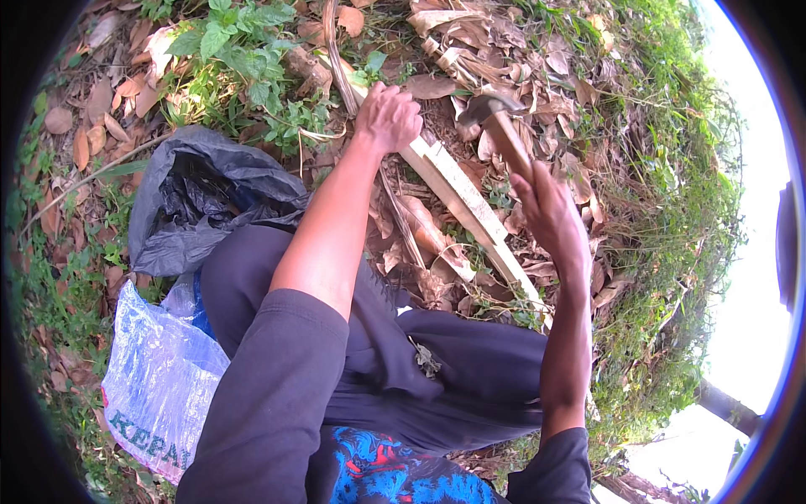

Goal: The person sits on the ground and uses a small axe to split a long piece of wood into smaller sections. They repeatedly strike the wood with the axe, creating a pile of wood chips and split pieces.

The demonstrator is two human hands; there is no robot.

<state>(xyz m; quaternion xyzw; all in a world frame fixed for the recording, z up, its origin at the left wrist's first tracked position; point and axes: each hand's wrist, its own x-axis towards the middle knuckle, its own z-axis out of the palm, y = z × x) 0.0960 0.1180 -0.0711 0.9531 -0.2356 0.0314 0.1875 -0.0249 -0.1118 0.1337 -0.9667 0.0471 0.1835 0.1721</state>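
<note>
A long, pale strip of wood (460, 200) slants across the ground in front of me, with a stepped, split-looking edge partway along. My left hand (389, 120) is closed over its far part, knuckles up. The hand covers the wood beneath it, so I cannot see whether a nail or anything else small is there. To the right, my right hand (550, 206) is wrapped round the wooden handle of a hammer (510, 141). The hammer's dark metal head points away from me, held above the leaves and apart from the strip.
A black plastic bag (172, 206) gapes at my left knee, with a clear printed plastic sack (159, 361) nearer me. Brown dry leaves (537, 59), vines and a thin stem (337, 59) lie around the wood. Green plants (239, 50) grow at the far left.
</note>
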